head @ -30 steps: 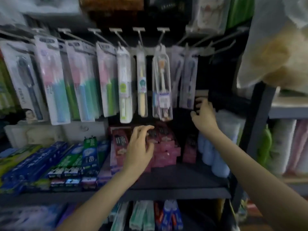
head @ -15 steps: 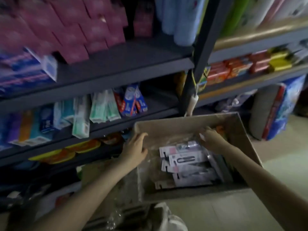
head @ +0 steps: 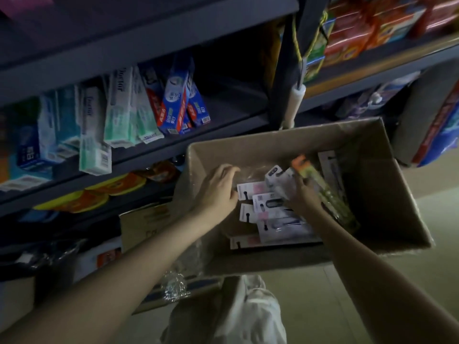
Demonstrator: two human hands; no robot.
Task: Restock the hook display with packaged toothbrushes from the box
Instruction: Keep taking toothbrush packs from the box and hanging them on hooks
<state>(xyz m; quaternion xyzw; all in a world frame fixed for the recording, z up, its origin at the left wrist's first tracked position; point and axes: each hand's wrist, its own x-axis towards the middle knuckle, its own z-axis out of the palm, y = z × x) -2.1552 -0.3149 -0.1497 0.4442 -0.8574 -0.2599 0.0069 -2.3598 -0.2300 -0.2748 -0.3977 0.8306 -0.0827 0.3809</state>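
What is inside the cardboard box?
The box holds white toothbrush packs and an orange-topped pack. Both hands cover some; lower layers are hidden.

Shelved toothpaste boxes (head: 171, 103), perhaps soap cartons (head: 352, 33)

Single head-worn view, looking steeply down, close over the open cardboard box (head: 285, 142) beside shelving (head: 149, 40)

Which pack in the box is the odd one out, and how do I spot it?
Find the open cardboard box below the shelves. Beside the right hand, one long pack lies slanted. It alone has an orange top and greenish body; the others are white and pink.
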